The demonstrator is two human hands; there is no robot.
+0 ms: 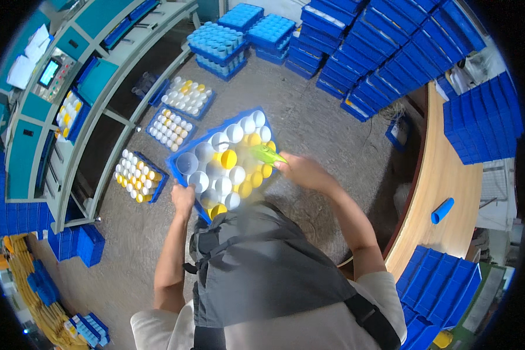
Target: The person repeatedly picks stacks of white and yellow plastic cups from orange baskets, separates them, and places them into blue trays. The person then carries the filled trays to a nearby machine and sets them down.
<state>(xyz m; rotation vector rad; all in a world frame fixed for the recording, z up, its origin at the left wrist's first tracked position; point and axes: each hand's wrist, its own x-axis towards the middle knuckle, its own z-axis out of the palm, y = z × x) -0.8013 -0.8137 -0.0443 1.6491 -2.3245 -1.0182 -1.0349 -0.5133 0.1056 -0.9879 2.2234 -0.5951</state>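
A blue tray (175, 173) full of upright white and yellow open-topped tubes is tilted in front of my body. My left hand (184, 197) grips its near-left edge, thumb on the rim. In my right hand (304, 171) is a bright green hand tool (267, 154), held over the tray's right side with its tip toward the tubes. Its exact kind does not show clearly. One yellow tube (228, 158) stands out among white ones near the tray's middle. The tubes beneath the tool look hazy. A dark grey apron (274, 268) covers my front below the tray.
Trays of white and yellow tubes (170, 129) stand on the floor to the left, beside a teal machine bench (108, 81). Trays of light-blue tubes (216, 44) stand at the back. Tall blue crate stacks (379, 52) and a wooden table (431, 198) with a blue tube (443, 210) line the right.
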